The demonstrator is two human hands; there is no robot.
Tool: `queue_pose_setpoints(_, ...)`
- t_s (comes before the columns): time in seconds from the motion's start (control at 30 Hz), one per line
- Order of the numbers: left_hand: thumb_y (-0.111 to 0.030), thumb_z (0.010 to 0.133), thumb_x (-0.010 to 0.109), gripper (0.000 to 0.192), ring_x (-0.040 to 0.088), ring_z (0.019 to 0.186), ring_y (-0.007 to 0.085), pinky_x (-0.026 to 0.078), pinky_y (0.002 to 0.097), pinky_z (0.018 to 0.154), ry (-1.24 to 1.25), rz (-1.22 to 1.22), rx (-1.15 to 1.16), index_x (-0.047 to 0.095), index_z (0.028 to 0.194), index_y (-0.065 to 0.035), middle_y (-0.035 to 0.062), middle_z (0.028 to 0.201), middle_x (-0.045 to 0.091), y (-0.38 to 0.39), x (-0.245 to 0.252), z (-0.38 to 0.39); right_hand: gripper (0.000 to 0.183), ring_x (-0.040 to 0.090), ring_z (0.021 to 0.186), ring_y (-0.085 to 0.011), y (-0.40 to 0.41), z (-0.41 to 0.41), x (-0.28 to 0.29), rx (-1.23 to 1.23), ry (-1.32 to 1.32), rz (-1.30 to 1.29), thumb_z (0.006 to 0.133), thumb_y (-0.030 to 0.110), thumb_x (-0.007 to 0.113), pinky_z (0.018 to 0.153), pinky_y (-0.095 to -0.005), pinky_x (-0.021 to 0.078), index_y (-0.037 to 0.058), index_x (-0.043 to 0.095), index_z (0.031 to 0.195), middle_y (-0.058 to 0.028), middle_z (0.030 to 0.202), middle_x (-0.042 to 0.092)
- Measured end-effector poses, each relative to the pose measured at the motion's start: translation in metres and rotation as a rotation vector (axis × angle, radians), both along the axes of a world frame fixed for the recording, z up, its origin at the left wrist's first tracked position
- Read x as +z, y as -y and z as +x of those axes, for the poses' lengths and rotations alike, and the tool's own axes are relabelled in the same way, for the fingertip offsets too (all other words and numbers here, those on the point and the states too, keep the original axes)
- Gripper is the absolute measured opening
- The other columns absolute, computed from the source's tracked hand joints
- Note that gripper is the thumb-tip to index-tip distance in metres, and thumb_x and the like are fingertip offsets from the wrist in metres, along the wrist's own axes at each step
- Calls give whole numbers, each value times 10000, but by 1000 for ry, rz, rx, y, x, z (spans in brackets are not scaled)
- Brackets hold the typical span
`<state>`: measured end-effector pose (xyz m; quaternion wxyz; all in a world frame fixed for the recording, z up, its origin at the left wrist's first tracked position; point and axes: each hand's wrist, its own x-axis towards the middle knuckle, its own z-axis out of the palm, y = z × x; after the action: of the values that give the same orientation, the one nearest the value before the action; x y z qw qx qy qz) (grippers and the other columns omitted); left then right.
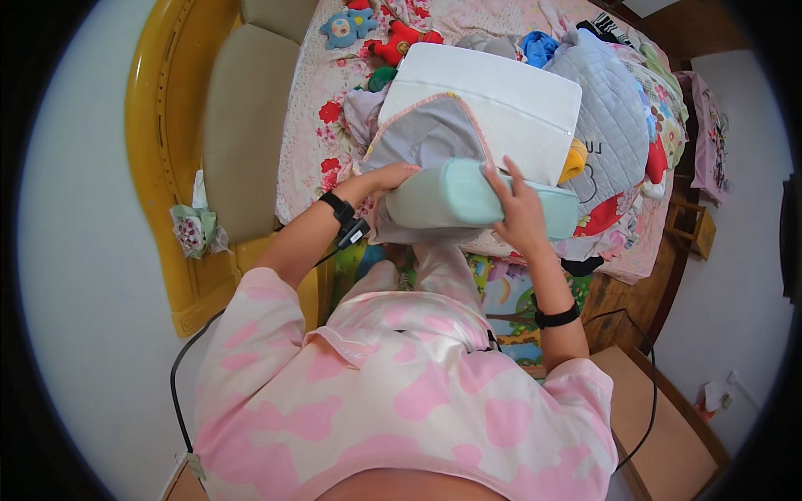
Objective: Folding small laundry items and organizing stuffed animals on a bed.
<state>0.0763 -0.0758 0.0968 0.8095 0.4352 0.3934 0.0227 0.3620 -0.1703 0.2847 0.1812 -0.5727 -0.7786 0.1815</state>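
Note:
A mint-green padded block, perhaps a foam pillow [479, 191], is held up in front of me at the bed's near edge. My left hand [395, 178] grips its left end, with the fingers partly hidden. Across its right part lies my right hand [519, 210], fingers spread over the upper side. Just beyond is a grey striped cloth [432, 134] with a pink edging; part of it also hangs below the block. Under that cloth rests a large white fabric-covered pad [495, 94] with a seam and what looks like a zip pull at its right corner.
Plush toys, one blue [348, 28] and one red [406, 42], lie on the floral bedsheet [307, 125]. To the right are a grey quilted cover [601, 113] and heaped clothes. A yellow wooden headboard [147, 125] stands left; a black cable [175, 382] loops beside me.

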Motion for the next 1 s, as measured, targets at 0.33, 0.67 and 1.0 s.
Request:
queue_pose_setpoints(0.33,-318,969,633,488,649,1086,185,516,333,945,173,-506,422,580,1294,42,111,1252,656,32,88,42,230,649,886,-304,-31,18,-84,289,423,-121,853,126,545,841,-430,486,135,731,988,-104,1287,613)
queue_pose_setpoints(0.67,-288,711,879,631,655,1037,227,500,346,914,-261,596,55,624,1205,10,142,1092,701,43,45,32,337,675,793,-352,8,-49,-107,118,256,-134,818,252,696,722,-488,512,58,617,1081,-156,959,680)
queue_pose_setpoints(1.0,-253,765,812,625,603,1127,405,475,421,982,-210,1000,-18,578,1268,35,253,1215,630,95,73,67,450,674,778,-406,-15,-11,-151,-323,236,-180,736,377,804,689,-483,533,10,619,918,-204,800,684)
